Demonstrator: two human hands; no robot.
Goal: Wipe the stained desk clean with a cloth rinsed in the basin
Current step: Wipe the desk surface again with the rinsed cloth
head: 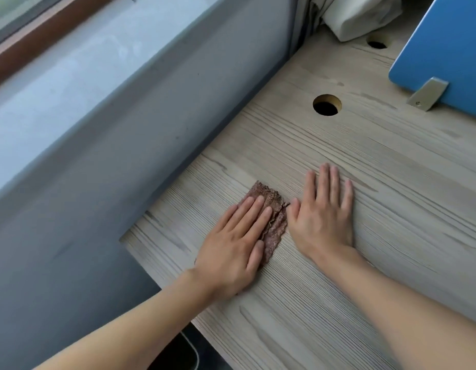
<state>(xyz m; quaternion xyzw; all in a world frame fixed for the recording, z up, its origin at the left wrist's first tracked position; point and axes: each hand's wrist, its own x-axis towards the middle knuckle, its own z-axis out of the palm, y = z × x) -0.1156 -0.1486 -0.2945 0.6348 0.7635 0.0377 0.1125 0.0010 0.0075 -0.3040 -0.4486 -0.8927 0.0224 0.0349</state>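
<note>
Just below the centre of the frame, a crumpled reddish-brown cloth [277, 226] lies on the pale grey wood-grain desk [378, 276]. The left hand [231, 244] presses it with straight fingers, grip released. The right hand [323, 217] lies flat on the desk just right of the cloth, grip likewise released. A round cable hole [326, 106] sits above them, and a blue partition panel [445, 49] stands at upper right.

A blue panel [445, 49] stands in a metal bracket [427, 94] at the desk's [391, 182] far right. White fabric [359, 14] bunches at the far corner.
</note>
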